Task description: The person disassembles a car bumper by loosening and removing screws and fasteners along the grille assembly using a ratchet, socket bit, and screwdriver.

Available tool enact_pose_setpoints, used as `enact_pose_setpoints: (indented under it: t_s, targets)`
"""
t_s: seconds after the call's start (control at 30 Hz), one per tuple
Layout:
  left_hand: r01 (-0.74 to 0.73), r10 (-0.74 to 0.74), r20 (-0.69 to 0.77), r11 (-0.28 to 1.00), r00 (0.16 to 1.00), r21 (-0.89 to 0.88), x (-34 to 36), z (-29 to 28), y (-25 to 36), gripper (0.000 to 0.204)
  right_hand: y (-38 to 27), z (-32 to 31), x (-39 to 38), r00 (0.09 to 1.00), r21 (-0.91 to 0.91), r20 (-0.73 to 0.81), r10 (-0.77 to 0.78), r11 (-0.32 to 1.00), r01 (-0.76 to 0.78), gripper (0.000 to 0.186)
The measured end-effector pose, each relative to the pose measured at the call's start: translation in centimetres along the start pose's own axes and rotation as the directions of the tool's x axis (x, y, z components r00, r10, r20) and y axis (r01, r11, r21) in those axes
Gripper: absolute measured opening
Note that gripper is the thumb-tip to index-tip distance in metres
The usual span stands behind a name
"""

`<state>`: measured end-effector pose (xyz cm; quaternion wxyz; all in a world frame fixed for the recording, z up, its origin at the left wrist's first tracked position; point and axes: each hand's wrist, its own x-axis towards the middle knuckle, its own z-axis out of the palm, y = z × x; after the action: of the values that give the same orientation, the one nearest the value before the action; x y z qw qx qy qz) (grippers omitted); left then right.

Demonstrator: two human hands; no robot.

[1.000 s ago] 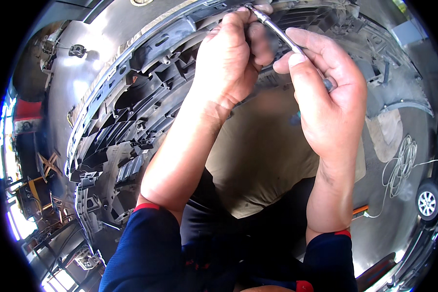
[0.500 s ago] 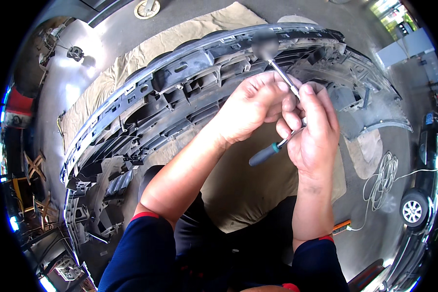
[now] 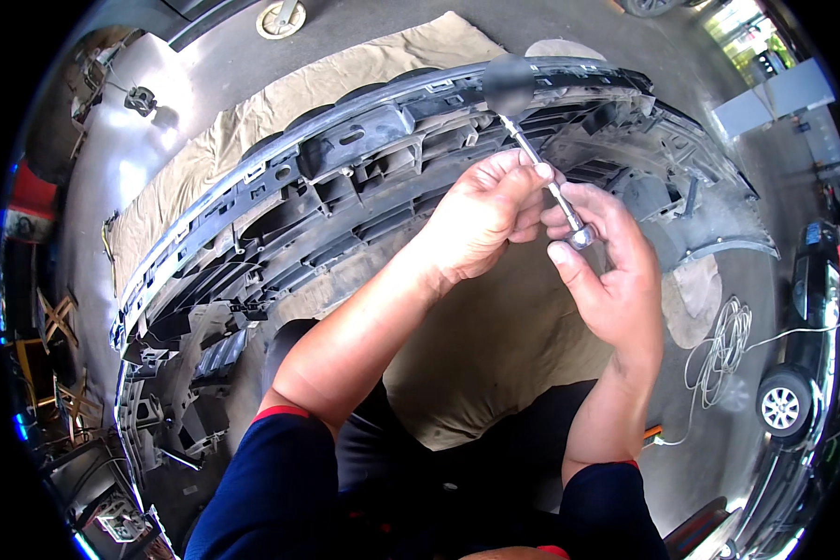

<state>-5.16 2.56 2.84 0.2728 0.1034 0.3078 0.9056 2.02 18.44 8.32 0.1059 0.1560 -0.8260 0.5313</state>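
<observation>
My left hand point(image 3: 490, 219) is closed in a pinch on the middle of a slim silver socket extension bar point(image 3: 523, 142), which slants up and away to the left. At its near end is the round, shiny head of a ratchet wrench point(image 3: 581, 239). My right hand point(image 3: 616, 271) has its fingers and thumb bent round that head. The ratchet's handle does not show now. A dark blurred spot covers the bar's far end. Beyond and below both hands lies a large black car bumper point(image 3: 345, 140), its ribbed inner side facing up.
A beige cloth point(image 3: 280, 103) lies under the bumper, and more cloth spreads below my hands. On the floor at right is a coiled white cable point(image 3: 723, 341), with a dark car's wheel point(image 3: 784, 403) beyond it. A pale caster wheel point(image 3: 280, 19) stands at the top.
My right hand has loosened its curl and moved slightly right, revealing the ratchet head. The grey and teal handle has gone from view. My left hand keeps its pinch on the bar.
</observation>
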Motion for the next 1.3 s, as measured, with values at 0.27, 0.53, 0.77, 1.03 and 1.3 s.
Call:
enact_pose_setpoints:
  t_s: [0.27, 0.53, 0.77, 1.03, 1.3]
  targets:
    - [-0.038, 0.034, -0.051, 0.997, 0.998, -0.064, 0.1, 2.0, 0.0, 0.023, 0.7, 0.6, -0.8, 0.968, -0.288, -0.182, -0.171, 0.951, 0.114, 0.039]
    - [-0.069, 0.072, -0.131, 0.997, 0.989, 0.032, 0.1, 2.4, -0.2, 0.032, -0.4, 1.8, -1.0, 0.964, 0.474, -0.169, 0.205, 0.874, -0.103, 0.029]
    - [-0.104, 0.094, -0.138, 0.992, 0.986, -0.068, 0.0, 2.1, -0.8, 0.027, 0.6, 0.0, -0.4, 0.952, -0.474, -0.095, -0.291, 0.854, 0.214, 0.031]
    - [-0.053, 0.047, -0.127, 0.998, 0.991, -0.042, -0.5, 2.1, 0.1, 0.027, -0.7, 1.9, -1.5, 0.970, 0.287, -0.068, 0.233, 0.936, -0.204, 0.023]
    - [-0.065, 0.072, -0.184, 0.997, 0.980, 0.042, -0.2, 2.2, 0.1, 0.022, -0.6, 1.6, -1.1, 0.976, -0.340, -0.172, -0.130, 0.938, 0.065, 0.021]
